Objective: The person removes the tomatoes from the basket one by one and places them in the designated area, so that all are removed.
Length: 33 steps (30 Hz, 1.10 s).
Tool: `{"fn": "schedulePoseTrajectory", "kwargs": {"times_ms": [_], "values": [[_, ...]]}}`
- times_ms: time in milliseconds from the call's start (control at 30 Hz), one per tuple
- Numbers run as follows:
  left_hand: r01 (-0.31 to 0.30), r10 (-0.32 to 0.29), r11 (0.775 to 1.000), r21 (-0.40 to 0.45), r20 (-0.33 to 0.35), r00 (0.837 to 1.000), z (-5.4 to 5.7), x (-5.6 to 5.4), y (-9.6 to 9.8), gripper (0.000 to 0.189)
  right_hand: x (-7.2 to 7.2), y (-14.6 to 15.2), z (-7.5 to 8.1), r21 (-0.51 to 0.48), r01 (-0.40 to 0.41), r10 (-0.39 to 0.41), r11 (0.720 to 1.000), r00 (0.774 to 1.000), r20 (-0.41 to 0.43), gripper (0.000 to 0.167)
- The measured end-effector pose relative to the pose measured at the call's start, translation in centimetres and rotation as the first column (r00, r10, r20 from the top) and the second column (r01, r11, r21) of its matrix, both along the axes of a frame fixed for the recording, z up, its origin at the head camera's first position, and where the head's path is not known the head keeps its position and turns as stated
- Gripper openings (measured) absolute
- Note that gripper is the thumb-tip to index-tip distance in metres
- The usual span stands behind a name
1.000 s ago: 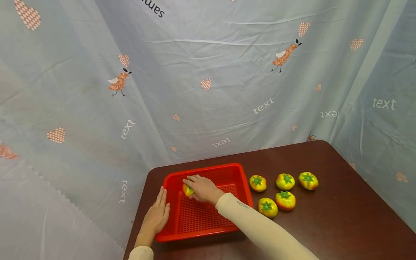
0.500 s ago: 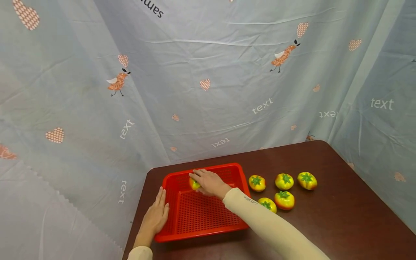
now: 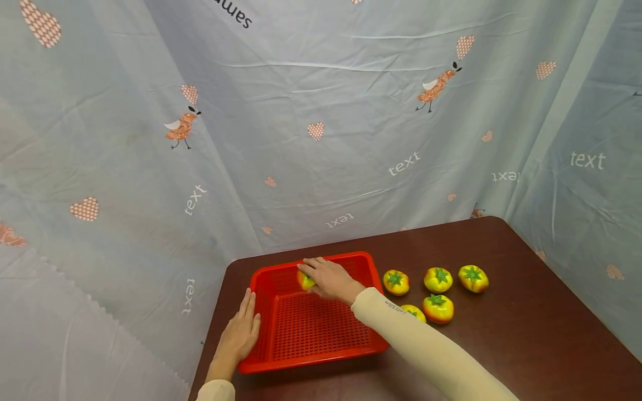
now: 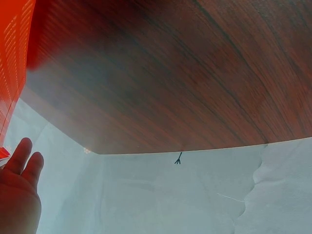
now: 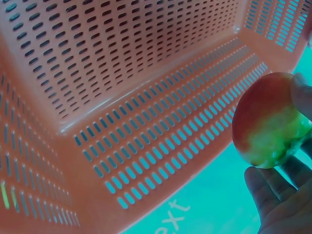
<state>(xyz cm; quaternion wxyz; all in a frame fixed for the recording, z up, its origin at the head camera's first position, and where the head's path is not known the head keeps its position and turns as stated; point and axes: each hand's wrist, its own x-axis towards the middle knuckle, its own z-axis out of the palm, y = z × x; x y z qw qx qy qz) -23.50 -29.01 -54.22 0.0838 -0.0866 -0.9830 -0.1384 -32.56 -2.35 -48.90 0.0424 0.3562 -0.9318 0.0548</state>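
My right hand (image 3: 330, 278) grips a yellow-red tomato (image 3: 304, 280) with a green leafy top. It holds the tomato over the back part of a red plastic basket (image 3: 313, 359). In the right wrist view, thumb and fingers clasp the tomato (image 5: 265, 117) up at the basket's rim, above the slotted wall (image 5: 161, 131). My left hand (image 3: 238, 333) lies with straight fingers along the outside of the basket's left wall. The left wrist view shows only part of this hand (image 4: 20, 190), beside the red wall (image 4: 13, 53).
Several similar tomatoes (image 3: 438, 308) sit on the dark brown table (image 3: 521, 323) to the right of the basket. My right forearm partly covers the nearest one (image 3: 414, 312). A grey-blue patterned curtain (image 3: 321, 161) hangs behind the table and along its sides.
My right hand has moved right and slightly back with the tomato, from the basket's left part toward the middle of its back wall. My left hand stays in place.
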Motion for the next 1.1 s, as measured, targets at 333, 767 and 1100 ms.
{"fn": "schedulePoseTrajectory", "kwargs": {"times_ms": [333,767,1100], "values": [[-0.014,0.014,1.0,-0.003,0.033,0.999,0.1,-0.1,0.0,0.058,-0.4,1.3,0.4,-0.037,0.009,-0.008,0.999,1.0,0.023,0.072],[-0.015,0.015,1.0,-0.006,0.011,1.0,0.0,0.0,-0.1,0.058,-0.4,2.5,1.1,-0.058,0.01,-0.009,0.998,1.0,0.025,0.071],[-0.008,0.008,1.0,-0.004,0.023,1.0,-0.3,-0.3,-0.1,0.059,-0.6,3.4,1.2,-0.057,0.009,-0.009,0.998,1.0,0.005,0.071]]}}
